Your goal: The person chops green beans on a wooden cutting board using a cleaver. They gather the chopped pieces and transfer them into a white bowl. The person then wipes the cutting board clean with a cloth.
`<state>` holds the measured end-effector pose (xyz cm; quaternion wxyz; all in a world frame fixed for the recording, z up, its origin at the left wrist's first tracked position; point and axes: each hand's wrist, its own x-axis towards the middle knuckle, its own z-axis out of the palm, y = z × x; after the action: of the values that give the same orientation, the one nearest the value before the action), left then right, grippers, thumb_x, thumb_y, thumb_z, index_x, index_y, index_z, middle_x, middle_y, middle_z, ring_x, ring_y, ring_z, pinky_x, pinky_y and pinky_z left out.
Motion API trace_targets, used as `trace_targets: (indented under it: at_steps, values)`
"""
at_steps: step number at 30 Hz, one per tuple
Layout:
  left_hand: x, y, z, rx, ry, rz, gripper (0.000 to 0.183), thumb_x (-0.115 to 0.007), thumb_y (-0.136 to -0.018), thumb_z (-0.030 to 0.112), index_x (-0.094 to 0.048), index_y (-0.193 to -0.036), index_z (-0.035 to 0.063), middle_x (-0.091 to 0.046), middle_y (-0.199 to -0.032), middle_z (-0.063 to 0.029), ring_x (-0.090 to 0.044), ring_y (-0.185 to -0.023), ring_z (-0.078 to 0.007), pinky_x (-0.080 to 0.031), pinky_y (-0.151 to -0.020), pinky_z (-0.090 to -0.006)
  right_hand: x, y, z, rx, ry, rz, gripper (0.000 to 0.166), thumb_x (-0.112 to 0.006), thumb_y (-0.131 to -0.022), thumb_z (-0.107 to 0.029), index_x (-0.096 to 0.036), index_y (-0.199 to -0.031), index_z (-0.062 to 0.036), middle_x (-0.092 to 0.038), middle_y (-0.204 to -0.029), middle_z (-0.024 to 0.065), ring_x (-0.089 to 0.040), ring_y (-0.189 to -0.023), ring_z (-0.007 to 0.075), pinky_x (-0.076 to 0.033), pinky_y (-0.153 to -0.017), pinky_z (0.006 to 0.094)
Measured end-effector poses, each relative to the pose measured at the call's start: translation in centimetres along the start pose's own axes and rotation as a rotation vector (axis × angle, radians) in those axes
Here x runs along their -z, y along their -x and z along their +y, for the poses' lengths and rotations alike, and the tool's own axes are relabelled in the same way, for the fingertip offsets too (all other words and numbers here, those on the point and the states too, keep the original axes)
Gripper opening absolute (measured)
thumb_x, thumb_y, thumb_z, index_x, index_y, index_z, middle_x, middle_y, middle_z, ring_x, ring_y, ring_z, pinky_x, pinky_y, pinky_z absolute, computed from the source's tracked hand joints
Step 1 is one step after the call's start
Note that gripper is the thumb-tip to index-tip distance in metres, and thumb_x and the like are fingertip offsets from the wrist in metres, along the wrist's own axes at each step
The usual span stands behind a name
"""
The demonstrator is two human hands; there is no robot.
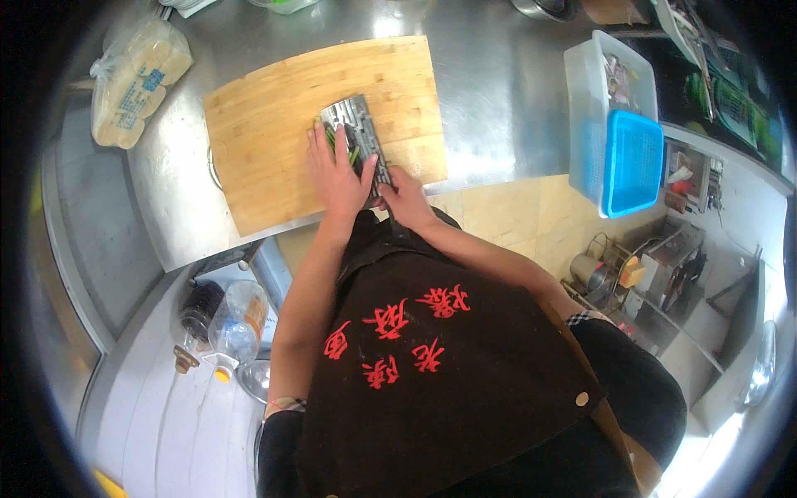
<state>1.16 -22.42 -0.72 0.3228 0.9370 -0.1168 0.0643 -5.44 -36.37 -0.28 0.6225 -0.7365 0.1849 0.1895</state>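
Observation:
A wooden cutting board (280, 124) lies on the steel counter before me. My right hand (408, 199) is closed around the handle of a cleaver (367, 134), whose broad, dark patterned blade points away from me over the board. Green vegetable stalks (332, 138) lie along the blade's left side, partly hidden by my fingers. My left hand (339, 171) rests with fingers spread over the stalks, its thumb near the blade. Whether it grips the stalks or only presses on them cannot be told.
At the right stands a translucent plastic bin (585, 124) with a blue basket (634, 165) at its near end. A bag of pale rolls (140, 87) sits at the counter's left end. Plastic bottles (240, 324) stand below, left of my arm. Metal bowls (545, 7) are at the far edge.

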Motion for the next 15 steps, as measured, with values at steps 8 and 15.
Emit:
trace_targets:
  at_steps: [8,15]
  values:
    - [-1.9,-2.1,-1.0,0.12,0.075,0.174,0.058,-0.063,-0.092,0.022,-0.043,-0.139,-0.0061,-0.035,-0.152,-0.026,-0.026,-0.143,-0.0488,-0.023,-0.117,-0.0543,0.8,-6.1,-0.3,0.025,-0.197,-0.305,0.014,-0.055,-0.093,0.002,-0.054,-0.107,0.0026,-0.066,-0.087,0.009,-0.066,-0.075,0.016,-0.054,-0.066,0.0301]
    - [-2.5,-17.2,8.5,-0.167,0.102,0.19,0.051,-0.068,-0.086,0.018,-0.052,-0.129,-0.0044,-0.044,-0.146,-0.0244,-0.036,-0.138,-0.0471,-0.031,-0.113,-0.0528,11.1,-11.4,-8.0,0.142,-0.533,-0.258,0.008,-0.051,-0.097,0.0,-0.052,-0.105,0.0,-0.063,-0.085,0.0085,-0.063,-0.071,0.0162,-0.052,-0.064,0.0293]
